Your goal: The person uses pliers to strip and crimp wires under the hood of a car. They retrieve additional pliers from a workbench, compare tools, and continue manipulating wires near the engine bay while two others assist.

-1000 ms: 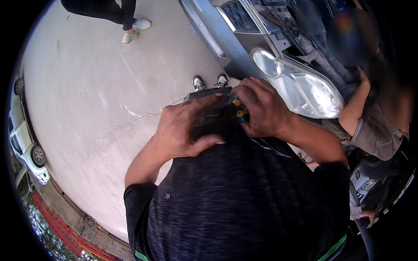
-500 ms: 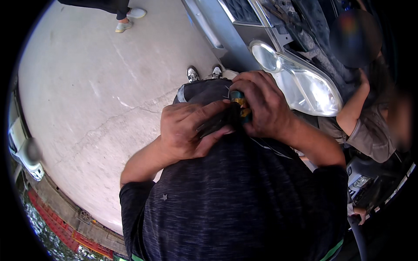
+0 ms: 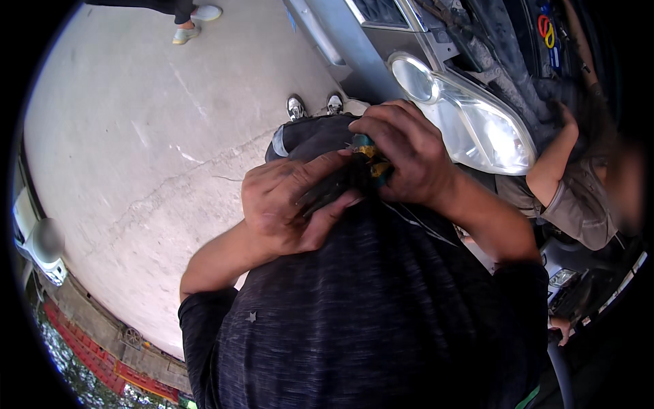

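Note:
In front of my belly my two hands meet, working on one small piece. My left hand pinches a dark, blackish object between thumb and fingers; its kind is hard to make out. My right hand is closed round a short green and yellow thing that touches the dark object's end. The fingers hide most of both things. A thin pale wire or cord runs below my right hand against my dark shirt.
A car's headlight and open engine bay are at the right. Beside them another person's arm reaches into the bay, near red and yellow loops. Someone else's shoes stand on the concrete floor at far left.
Both hands have shifted slightly left with what they hold, and more of the green and yellow thing shows. The other person's head has moved out of the engine bay view, baring the coloured loops.

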`<action>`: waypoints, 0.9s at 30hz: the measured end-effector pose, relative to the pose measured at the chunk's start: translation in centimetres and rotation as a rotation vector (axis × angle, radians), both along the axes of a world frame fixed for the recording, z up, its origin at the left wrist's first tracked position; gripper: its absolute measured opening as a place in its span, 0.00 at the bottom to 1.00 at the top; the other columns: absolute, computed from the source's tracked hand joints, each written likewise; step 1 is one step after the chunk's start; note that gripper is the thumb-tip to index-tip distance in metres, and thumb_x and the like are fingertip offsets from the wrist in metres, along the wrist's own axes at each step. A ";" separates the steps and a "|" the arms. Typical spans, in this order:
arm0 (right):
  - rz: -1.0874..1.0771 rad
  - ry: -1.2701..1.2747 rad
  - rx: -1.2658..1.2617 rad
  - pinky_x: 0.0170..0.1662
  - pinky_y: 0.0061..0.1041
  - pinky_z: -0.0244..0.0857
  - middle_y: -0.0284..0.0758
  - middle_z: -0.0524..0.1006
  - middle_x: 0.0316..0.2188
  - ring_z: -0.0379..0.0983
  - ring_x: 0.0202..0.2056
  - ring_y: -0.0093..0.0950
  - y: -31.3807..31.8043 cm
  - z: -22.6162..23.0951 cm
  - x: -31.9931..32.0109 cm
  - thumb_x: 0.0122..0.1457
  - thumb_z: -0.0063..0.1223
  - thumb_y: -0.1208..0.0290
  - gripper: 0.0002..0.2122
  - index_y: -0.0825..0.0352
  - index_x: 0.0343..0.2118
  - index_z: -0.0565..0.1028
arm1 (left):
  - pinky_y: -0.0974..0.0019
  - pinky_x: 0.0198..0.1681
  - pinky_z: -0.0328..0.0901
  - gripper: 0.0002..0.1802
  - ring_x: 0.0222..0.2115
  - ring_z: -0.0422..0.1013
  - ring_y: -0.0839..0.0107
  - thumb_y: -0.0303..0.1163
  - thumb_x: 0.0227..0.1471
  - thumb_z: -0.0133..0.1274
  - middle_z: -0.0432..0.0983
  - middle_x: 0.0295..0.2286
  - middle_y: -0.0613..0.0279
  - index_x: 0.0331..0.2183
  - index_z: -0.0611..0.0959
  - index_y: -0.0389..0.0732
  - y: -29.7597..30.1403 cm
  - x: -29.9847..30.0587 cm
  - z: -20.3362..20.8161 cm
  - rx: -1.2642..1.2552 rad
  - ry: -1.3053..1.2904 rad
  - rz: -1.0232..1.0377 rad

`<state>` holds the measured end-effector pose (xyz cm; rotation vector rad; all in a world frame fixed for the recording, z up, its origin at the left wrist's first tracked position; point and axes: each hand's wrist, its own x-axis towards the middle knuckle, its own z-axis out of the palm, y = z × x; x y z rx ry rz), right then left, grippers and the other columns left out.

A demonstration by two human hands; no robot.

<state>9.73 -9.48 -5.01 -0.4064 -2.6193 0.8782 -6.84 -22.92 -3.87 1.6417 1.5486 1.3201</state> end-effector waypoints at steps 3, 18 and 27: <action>0.001 -0.001 -0.024 0.39 0.33 0.70 0.40 0.72 0.36 0.72 0.35 0.39 -0.1 0.1 -0.1 0.24 0.63 0.76 0.26 0.70 0.36 0.74 | 0.70 0.23 0.69 0.23 0.21 0.76 0.67 0.27 0.35 0.63 0.79 0.27 0.52 0.37 0.79 0.29 0.2 0.1 0.2 0.006 -0.016 0.029; -0.254 -0.263 -0.292 0.38 0.33 0.69 0.50 0.75 0.30 0.74 0.34 0.45 1.6 -5.1 -4.4 0.40 0.57 0.74 0.17 0.73 0.36 0.72 | 0.58 0.44 0.58 0.30 0.39 0.63 0.55 0.30 0.41 0.62 0.66 0.36 0.48 0.46 0.69 0.34 2.1 -0.1 -2.8 -0.178 0.257 0.499; -0.166 -0.464 -0.411 0.40 0.40 0.68 0.49 0.76 0.27 0.74 0.34 0.47 0.0 -13.0 -8.0 0.45 0.51 0.68 0.12 0.71 0.30 0.74 | 0.64 0.44 0.66 0.38 0.41 0.70 0.66 0.51 0.48 0.58 0.72 0.40 0.48 0.48 0.67 0.30 3.3 0.2 -14.8 -0.754 -1.067 0.398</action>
